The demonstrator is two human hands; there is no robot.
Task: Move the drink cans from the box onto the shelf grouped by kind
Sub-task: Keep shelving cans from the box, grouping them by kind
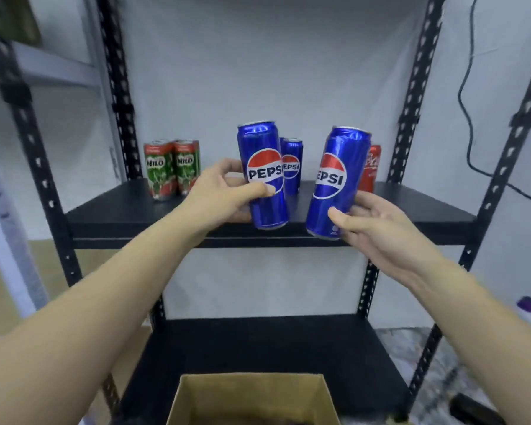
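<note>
An open cardboard box point(252, 400) is seen nearest, at the bottom edge, before a black metal shelf point(135, 210). Above it, a blue can point(262, 176) is gripped by the left hand point(224, 191), and a second blue can point(334, 185), tilted, is held by the right hand point(377, 225). Farther back, two green cans point(172, 168), another blue can point(291, 165) and a red can point(370, 170) are stood on the shelf. A white wall point(258, 72) and a black cable point(469, 118) are seen behind.

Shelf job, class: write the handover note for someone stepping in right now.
Left hand grips a Pepsi can; right hand grips a second Pepsi can, tilted. Both are held at the shelf front.
Done: two Milo cans at left, one Pepsi mid-back, one red can at right.
Left: stand both beside the back Pepsi, then check the box; its contents are hard to see.
</note>
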